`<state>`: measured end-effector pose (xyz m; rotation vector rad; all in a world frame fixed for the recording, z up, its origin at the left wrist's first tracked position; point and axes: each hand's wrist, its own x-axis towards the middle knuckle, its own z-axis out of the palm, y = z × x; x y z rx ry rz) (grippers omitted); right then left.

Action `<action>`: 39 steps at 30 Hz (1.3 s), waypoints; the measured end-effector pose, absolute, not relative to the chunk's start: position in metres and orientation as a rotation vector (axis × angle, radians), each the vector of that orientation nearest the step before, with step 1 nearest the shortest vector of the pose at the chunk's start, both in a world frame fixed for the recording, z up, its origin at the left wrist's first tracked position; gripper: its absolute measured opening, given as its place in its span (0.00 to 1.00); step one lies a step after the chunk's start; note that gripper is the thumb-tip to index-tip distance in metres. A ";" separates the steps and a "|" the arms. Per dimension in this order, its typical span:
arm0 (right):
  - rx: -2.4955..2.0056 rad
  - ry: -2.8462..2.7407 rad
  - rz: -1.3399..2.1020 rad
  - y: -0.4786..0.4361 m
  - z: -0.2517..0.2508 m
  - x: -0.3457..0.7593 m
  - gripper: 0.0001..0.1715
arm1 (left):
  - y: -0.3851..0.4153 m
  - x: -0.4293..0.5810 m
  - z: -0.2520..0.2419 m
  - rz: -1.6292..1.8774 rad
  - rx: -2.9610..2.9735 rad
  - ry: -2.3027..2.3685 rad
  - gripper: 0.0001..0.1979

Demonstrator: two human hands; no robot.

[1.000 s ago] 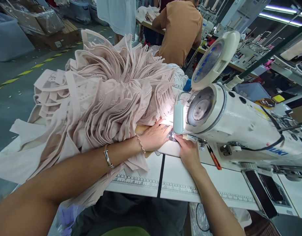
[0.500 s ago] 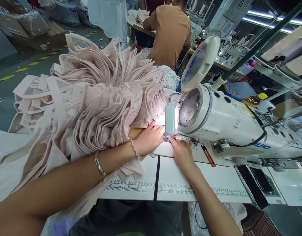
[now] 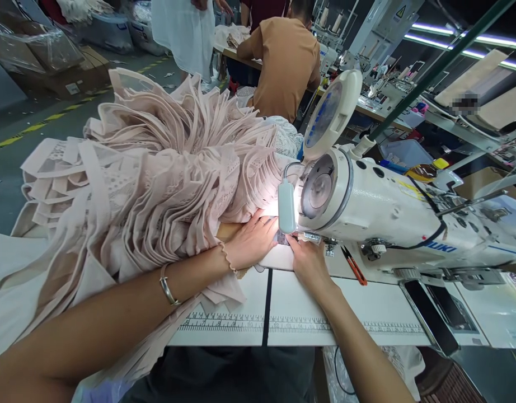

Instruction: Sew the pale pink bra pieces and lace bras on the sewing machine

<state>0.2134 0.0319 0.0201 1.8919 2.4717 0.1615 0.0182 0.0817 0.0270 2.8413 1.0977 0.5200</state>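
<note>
the sewing machine is white with blue lettering. left of it, the garments are pale pink with lacy openwork. before the machine, the white counter bears black ruler markings and one black stripe. beside the machine, thread snips are orange and black. beyond it, a person's shirt is plain brown; far left of it, floor tape is yellow and black.

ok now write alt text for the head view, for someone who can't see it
A person's left hand and right hand sit close together just below a small lamp on a white sewing machine. A big layered heap of pale pink fabric lies to the left; orange-handled snips and a dark phone lie to the right.
</note>
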 end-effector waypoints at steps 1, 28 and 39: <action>1.898 2.467 0.151 0.032 0.020 0.213 0.39 | 0.082 0.018 0.028 0.506 2.845 1.099 0.07; 2.067 2.604 -0.131 0.035 0.012 0.220 0.28 | 0.115 0.011 0.033 0.534 2.684 1.165 0.10; 2.232 2.707 -0.020 0.025 0.007 0.226 0.23 | 0.118 -0.006 0.035 0.539 2.958 0.927 0.14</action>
